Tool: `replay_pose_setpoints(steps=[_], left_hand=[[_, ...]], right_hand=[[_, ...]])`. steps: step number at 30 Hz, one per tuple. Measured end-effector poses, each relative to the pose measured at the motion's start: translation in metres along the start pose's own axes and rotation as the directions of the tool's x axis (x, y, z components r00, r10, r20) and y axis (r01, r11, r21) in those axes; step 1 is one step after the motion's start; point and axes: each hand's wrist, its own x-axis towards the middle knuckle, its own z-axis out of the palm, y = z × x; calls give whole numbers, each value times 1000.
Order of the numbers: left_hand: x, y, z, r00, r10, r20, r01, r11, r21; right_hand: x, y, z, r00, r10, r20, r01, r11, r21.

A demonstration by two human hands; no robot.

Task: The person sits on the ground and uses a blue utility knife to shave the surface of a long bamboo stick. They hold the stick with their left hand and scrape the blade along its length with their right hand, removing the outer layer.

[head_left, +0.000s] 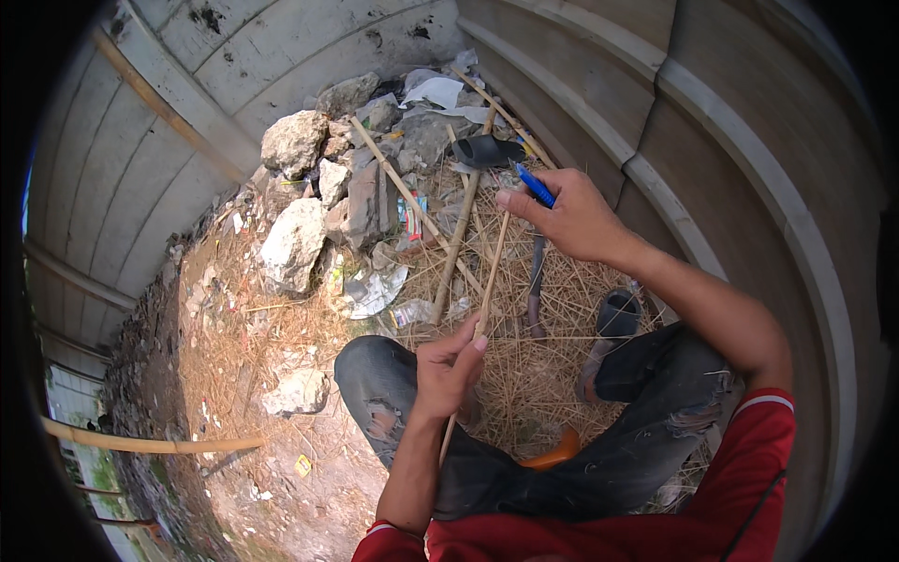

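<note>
A thin, pale bamboo strip (pixel 497 262) runs slantwise between my hands, its lower end passing down over my lap. My left hand (pixel 446 369) is closed around it near my knees, thumb lying along the strip. Farther out and to the right, my right hand (pixel 582 217) pinches the upper end between thumb and fingers. The same hand grips a slim blue tool (pixel 537 186), perhaps a cutter; its working end is too small to make out. Beneath the strip, thin straw-like shavings (pixel 524 375) cover the ground between my legs.
Bamboo poles (pixel 459 245) lie crossed ahead, beside a loose black sandal (pixel 487 151). Pale rocks (pixel 292 245) and plastic litter are piled left of them. A corrugated wall (pixel 740 178) rises close on my right. An orange object (pixel 554 451) sits between my legs.
</note>
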Motion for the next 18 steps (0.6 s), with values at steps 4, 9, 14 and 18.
replay_pose_setpoints(steps=[4,9,14,18], left_hand=[[-2,0,1,1000,18,17,-17,999,-40],[-1,2,-4,1000,6,-18,-7,997,-81],[-2,3,-10,999,-24,-35,23,1000,-16],[0,3,-6,1000,11,-10,-11,1000,27]], right_hand=[[-7,-9,-8,997,-70,-13,69,996,-61],[-37,-21,6,931,-246,270,336,865,-372],[-21,-19,7,929,-215,302,332,846,-418],[-26,-14,11,960,-172,222,247,895,-372]])
